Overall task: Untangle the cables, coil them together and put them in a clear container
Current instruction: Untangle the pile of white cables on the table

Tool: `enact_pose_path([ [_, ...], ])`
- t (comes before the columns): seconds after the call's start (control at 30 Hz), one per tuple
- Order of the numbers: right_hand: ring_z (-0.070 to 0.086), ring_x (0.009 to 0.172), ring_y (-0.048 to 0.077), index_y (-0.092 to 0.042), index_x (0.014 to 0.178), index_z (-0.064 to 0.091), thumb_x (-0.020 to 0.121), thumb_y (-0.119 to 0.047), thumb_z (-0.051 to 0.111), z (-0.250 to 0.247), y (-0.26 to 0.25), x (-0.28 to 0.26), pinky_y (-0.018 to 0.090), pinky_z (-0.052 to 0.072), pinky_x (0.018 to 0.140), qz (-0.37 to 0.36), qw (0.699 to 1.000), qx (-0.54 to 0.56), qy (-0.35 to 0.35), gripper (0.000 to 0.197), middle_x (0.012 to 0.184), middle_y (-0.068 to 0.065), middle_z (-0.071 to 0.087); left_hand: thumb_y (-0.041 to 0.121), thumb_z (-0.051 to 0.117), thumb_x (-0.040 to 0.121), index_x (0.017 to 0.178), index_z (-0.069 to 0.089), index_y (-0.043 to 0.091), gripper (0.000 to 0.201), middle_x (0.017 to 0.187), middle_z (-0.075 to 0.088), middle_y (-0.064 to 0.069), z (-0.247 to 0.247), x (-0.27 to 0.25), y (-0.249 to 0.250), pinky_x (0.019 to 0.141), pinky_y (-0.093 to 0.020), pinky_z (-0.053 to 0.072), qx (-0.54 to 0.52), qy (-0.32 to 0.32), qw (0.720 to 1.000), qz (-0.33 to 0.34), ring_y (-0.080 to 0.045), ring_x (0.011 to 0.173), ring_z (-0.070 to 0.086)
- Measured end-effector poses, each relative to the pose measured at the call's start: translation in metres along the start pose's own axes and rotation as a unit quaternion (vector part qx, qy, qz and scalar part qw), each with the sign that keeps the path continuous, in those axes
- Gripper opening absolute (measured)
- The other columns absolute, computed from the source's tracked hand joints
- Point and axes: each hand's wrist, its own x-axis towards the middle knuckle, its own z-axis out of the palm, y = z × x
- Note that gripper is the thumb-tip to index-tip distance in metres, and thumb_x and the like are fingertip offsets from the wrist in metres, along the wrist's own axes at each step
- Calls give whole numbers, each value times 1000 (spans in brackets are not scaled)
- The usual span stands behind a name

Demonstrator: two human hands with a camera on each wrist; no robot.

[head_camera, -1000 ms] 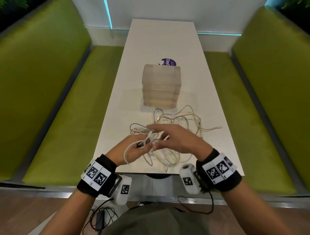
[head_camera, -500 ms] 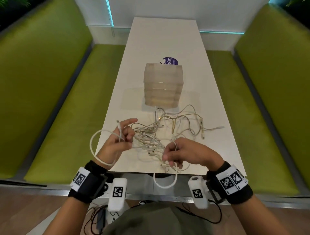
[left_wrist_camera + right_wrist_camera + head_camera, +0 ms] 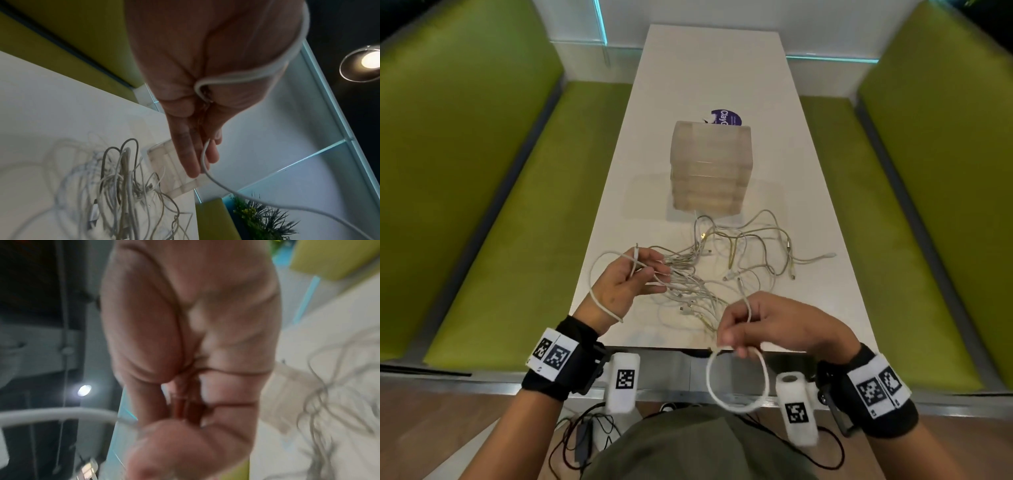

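A tangle of white and beige cables [image 3: 688, 291] lies on the near half of the white table [image 3: 709, 68]. My left hand [image 3: 650, 270] holds one white cable near its plug, which pokes up above the fingers. The cable's slack [image 3: 590, 274] loops round the back of that hand and wrist. In the left wrist view the cable [image 3: 246, 76] runs into the crease by the thumb of the left hand [image 3: 197, 113]. My right hand [image 3: 736, 339] pinches a white cable at the table's near edge, and a round loop [image 3: 766, 377] hangs below it. A stack of clear containers [image 3: 710, 161] stands beyond the tangle.
Green bench seats [image 3: 517, 240] run along both sides of the narrow table. A purple sticker [image 3: 726, 118] lies behind the containers. Dark wires [image 3: 585, 435] trail on the floor by my lap. The right wrist view is blurred; my right hand [image 3: 185, 386] fills it.
My hands were together over the tangle a second ago and have drawn apart. The right hand has pulled back to the near edge, and the loop under it hangs lower and wider.
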Motion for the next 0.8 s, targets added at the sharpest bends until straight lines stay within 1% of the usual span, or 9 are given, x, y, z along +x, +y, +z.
enact_pose_path([
  [0.1, 56, 60, 6, -18, 96, 68, 94, -23, 55, -15, 8, 6, 18, 43, 59, 40, 965, -188, 179, 14, 71, -2, 66, -5, 39, 97, 101, 57, 11, 25, 87, 71, -1, 4, 1, -7, 74, -30, 58, 46, -8, 999, -2, -14, 88, 67],
  [0.23, 52, 52, -4, -19, 97, 69, 96, -24, 50, -28, 12, 9, 10, 41, 55, 70, 944, -232, 223, 19, 70, -7, 63, 3, 41, 99, 104, 59, 25, 29, 105, 68, 7, 22, -2, -24, 80, -28, 53, 167, -134, 976, -28, -6, 102, 64],
  [0.33, 54, 60, -8, -18, 96, 69, 96, -16, 49, -28, 11, 7, 7, 41, 59, 5, 930, -208, 302, 20, 75, -10, 64, 11, 42, 100, 109, 57, 31, 27, 114, 64, 12, 42, -7, -34, 86, -26, 51, 188, -193, 962, -42, 4, 105, 60],
  [0.4, 56, 70, -10, -15, 99, 70, 94, -10, 51, -27, 9, 5, 4, 41, 65, -50, 911, -191, 361, 20, 84, -11, 65, 16, 42, 99, 116, 58, 27, 26, 120, 63, 5, 49, -10, -36, 90, -28, 51, 167, -185, 968, -24, -2, 111, 58],
  [0.53, 57, 79, -11, -13, 101, 71, 92, -3, 54, -29, 5, 2, 4, 40, 71, -104, 886, -188, 411, 21, 91, -9, 65, 5, 41, 100, 130, 52, 14, 33, 131, 59, -1, 51, -10, -36, 96, -27, 49, 124, -135, 983, -22, -10, 120, 56],
  [0.6, 61, 79, -3, -15, 100, 71, 92, -6, 56, -30, 0, -2, 8, 43, 71, -115, 882, -172, 423, 19, 89, -10, 67, 7, 37, 101, 131, 49, 16, 34, 130, 59, -2, 52, -10, -32, 87, -28, 53, 116, -111, 987, -27, -12, 111, 62],
  [0.67, 60, 70, 3, -20, 97, 72, 92, -12, 57, -29, -8, -11, 11, 45, 66, -108, 889, -149, 419, 17, 79, -12, 67, 10, 37, 101, 128, 50, 19, 31, 119, 63, -6, 51, -11, -25, 66, -29, 55, 88, -94, 991, -40, -19, 89, 68],
  [0.73, 55, 60, 5, -22, 92, 72, 93, -13, 57, -27, -17, -23, 14, 44, 61, -89, 909, -136, 383, 18, 68, -12, 66, 17, 38, 101, 122, 52, 22, 25, 100, 67, -7, 48, -12, -19, 46, -27, 47, 88, -74, 992, -43, -22, 64, 63],
  [0.8, 56, 59, 9, -21, 91, 74, 93, -14, 56, -23, -25, -34, 19, 46, 60, -69, 934, -116, 332, 19, 68, -8, 68, 21, 38, 101, 115, 56, 20, 23, 83, 64, -5, 45, -12, -16, 40, -22, 36, 95, -47, 994, -27, -16, 48, 52],
])
